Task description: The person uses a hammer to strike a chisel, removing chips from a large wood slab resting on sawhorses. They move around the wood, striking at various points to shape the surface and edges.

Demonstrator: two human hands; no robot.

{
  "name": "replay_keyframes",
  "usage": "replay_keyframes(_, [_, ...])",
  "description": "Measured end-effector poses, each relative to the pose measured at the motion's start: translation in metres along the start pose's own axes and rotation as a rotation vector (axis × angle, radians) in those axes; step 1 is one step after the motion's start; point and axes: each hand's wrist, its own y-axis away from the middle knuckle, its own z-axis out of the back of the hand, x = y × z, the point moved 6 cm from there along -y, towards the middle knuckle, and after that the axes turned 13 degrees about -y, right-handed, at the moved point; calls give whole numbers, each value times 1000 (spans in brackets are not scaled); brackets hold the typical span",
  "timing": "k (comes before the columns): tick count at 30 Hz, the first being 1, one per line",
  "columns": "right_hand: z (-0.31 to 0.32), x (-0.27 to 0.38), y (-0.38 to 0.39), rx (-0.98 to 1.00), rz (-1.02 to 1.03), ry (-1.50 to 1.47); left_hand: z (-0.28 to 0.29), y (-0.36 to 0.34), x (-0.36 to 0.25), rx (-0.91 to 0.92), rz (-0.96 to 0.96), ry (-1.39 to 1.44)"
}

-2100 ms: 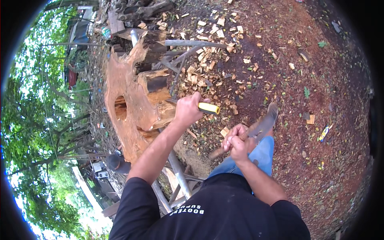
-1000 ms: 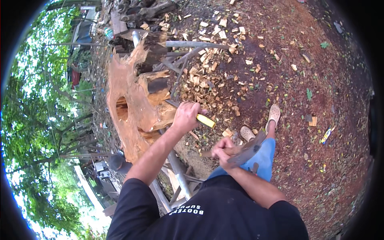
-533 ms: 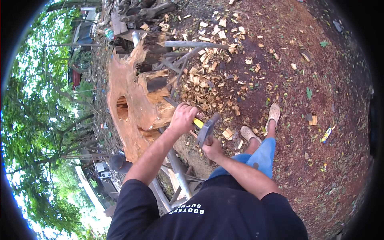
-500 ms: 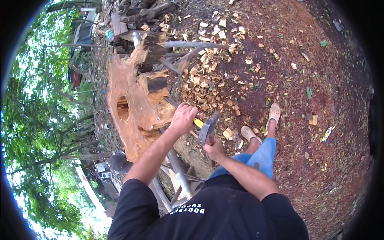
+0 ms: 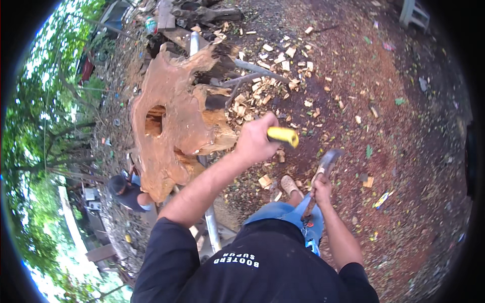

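Observation:
My left hand (image 5: pixel 255 140) is closed around a chisel, whose yellow handle (image 5: pixel 284 135) sticks out beyond the fist; its blade is hidden behind the hand. That fist hovers just right of the jagged edge of a large wood slab (image 5: pixel 174 118). The slab has a smooth reddish top, a squarish hole (image 5: pixel 155 121) and a rough, freshly cut side. Lower and to the right, my right hand (image 5: pixel 321 191) grips a hammer by its wooden handle. The metal hammer head (image 5: pixel 331 158) points up and away from the chisel, well apart from it.
Wood chips (image 5: pixel 273 65) litter the ground beyond the slab. A metal pipe (image 5: pixel 211 227) and branches (image 5: pixel 257 70) lie beneath it. Another person in a dark cap (image 5: pixel 117 185) is at the slab's far left. A pale plastic chair (image 5: pixel 414 16) stands top right.
Before, the chisel blade was at the slab's cut edge with the hammer head beside its handle. Both hands have moved apart: the hammer right, the chisel up and right. The other person shows more.

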Motion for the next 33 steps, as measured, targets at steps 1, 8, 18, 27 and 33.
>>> replay_keyframes(1, [8, 16, 3, -19, 21, 5, 17, -7, 5, -30, 61, 60])
replay_keyframes(8, [38, 109, 13, -122, 168, -14, 132, -47, 95, -200, 406, 758])
replay_keyframes(18, [10, 166, -23, -42, 197, 48, 109, -40, 133, -277, 543, 843])
replay_keyframes(27, [-26, 205, -96, 42, 63, 44, 61, -65, 84, -41, 485, 54])
replay_keyframes(33, [-43, 210, -112, 115, -10, 57, -1, -56, 36, 202, 294, -252])
